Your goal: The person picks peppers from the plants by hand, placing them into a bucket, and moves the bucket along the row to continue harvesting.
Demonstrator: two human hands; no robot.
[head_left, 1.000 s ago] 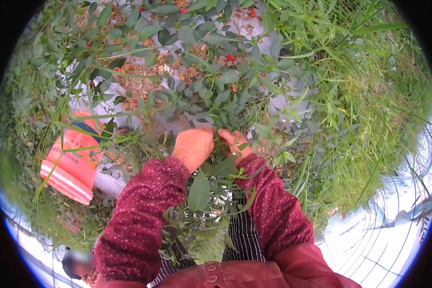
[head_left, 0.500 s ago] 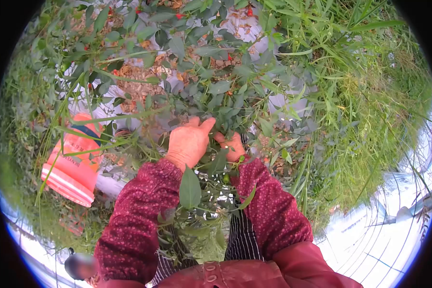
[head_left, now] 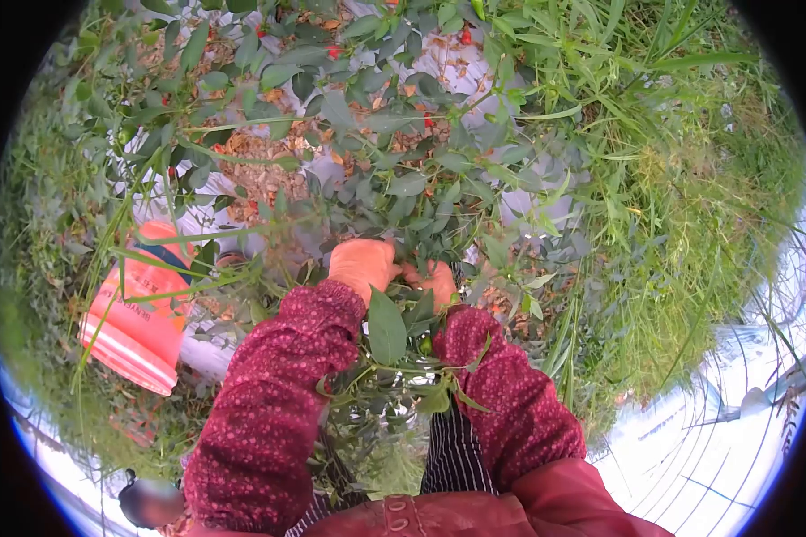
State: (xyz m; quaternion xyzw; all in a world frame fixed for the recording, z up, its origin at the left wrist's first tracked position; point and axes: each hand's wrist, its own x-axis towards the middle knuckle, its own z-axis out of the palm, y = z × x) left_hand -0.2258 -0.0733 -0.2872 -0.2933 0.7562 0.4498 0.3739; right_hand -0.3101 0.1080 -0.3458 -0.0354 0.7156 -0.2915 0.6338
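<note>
My left hand (head_left: 363, 267) is closed among the stems of a leafy pepper plant (head_left: 407, 183), its fingertips turned inward. Close beside it, my right hand (head_left: 435, 283) is also closed, and the fingers of both hands nearly meet. Leaves and the backs of the hands hide whatever the fingers grip. A broad green leaf (head_left: 387, 328) hangs in front of my wrists. Near my right wrist shows a small green pepper (head_left: 425, 345).
A red bucket (head_left: 139, 313) with white bands at its rim leans among the plants on the left. Small red peppers (head_left: 333, 52) dot the foliage ahead. Tall grass (head_left: 672, 188) grows on the right. At the lower left another person (head_left: 152, 501) is partly visible.
My left hand has moved right and slightly down, closer to my right hand, and its extended finger is now curled in. My right hand has shifted slightly down.
</note>
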